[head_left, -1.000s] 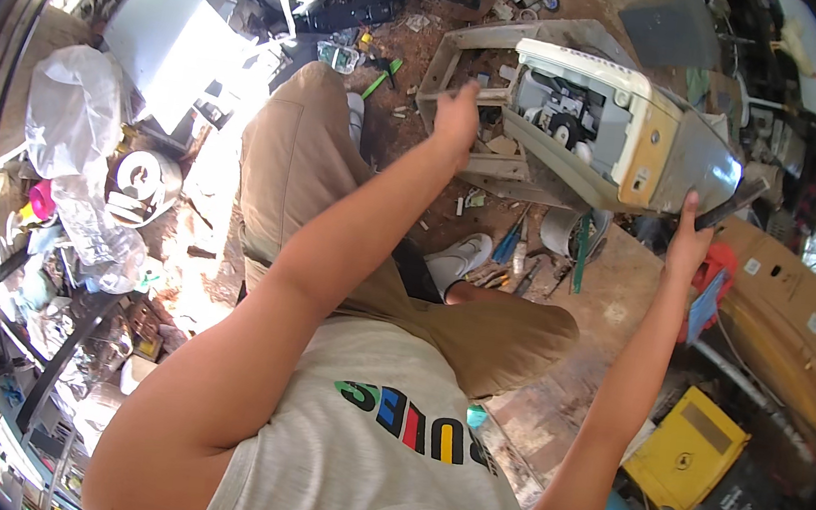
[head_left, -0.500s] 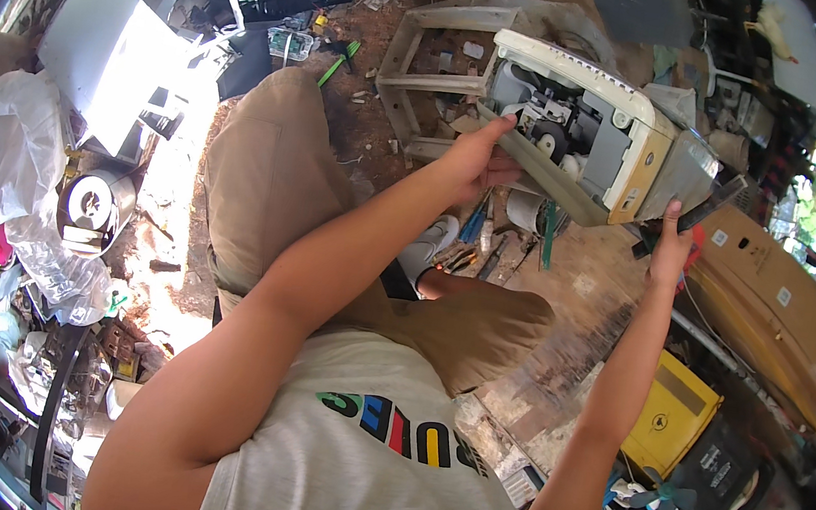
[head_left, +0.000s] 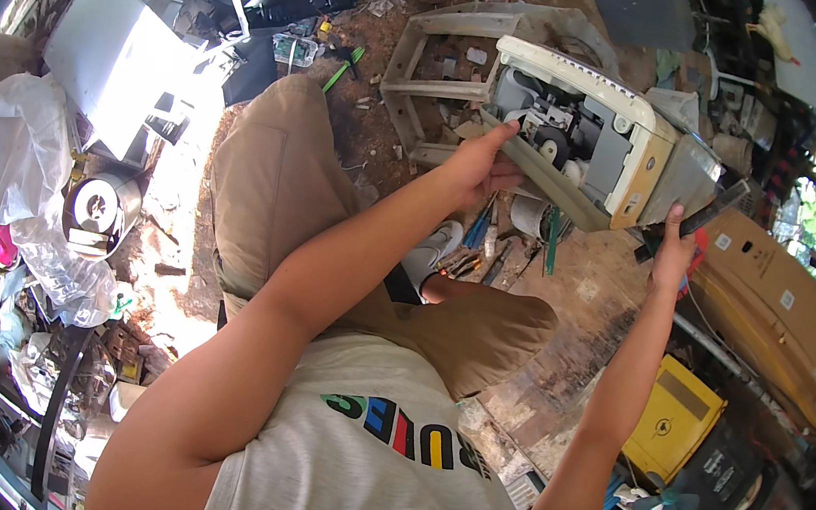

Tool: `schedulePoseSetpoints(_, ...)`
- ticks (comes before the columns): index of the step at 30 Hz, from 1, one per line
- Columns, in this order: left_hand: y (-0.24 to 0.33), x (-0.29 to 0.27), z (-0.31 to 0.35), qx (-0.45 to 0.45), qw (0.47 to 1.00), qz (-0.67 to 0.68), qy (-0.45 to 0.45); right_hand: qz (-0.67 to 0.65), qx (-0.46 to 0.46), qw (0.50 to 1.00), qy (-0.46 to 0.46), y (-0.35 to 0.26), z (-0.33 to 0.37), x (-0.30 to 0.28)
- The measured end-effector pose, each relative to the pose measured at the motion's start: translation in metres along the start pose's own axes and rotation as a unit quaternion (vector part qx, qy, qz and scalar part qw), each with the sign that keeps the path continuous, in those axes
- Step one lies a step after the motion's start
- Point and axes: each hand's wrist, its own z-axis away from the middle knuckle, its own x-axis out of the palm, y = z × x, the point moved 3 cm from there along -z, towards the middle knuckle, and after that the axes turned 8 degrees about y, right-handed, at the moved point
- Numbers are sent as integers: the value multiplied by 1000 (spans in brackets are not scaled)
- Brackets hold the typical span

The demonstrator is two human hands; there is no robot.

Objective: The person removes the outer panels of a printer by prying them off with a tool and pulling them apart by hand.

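Note:
A beige and grey printer [head_left: 604, 157] is tilted in front of me, its open side showing grey panels, wheels and dark mechanisms. My left hand [head_left: 486, 166] grips the long grey-beige panel [head_left: 561, 189] along the printer's near edge, thumb on top and fingers curled beneath. At the right end, my right hand [head_left: 672, 250] holds the lower corner by a grey flap [head_left: 683, 181], thumb up; its other fingers are mostly hidden. A dark bar-like part [head_left: 721, 204] sticks out beside that hand.
Behind the printer lies a pale open frame [head_left: 437, 87]. Screwdrivers and pliers [head_left: 490, 242] are scattered on the floor below it. A long brown carton [head_left: 774, 307] and a yellow box [head_left: 676, 417] stand at the right. Clear plastic bags [head_left: 22, 151] and scrap fill the left.
Both hands keep their hold on the printer. The whole view has shifted slightly; the printer hardly moves relative to the hands.

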Motion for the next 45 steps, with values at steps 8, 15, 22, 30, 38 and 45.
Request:
schedulePoseSetpoints(8,-2,-2,-4,8,1000,8,-2,15,-24,1000,13,12,-9,-3)
schedulePoseSetpoints(15,1,3,8,8,997,-47,54,2,-40,999,16,18,-12,-3)
schedulePoseSetpoints(22,47,17,35,536,763,-284,224,4,-43,998,34,22,-15,0)
schedulePoseSetpoints(30,114,144,86,683,522,-502,-92,31,-26,998,54,26,-15,-2)
schedulePoseSetpoints(38,95,177,62,611,434,-641,-164,69,18,997,28,32,-23,-3)
schedulePoseSetpoints(45,83,164,46,689,446,-570,-36,23,11,996,83,26,-8,-2)
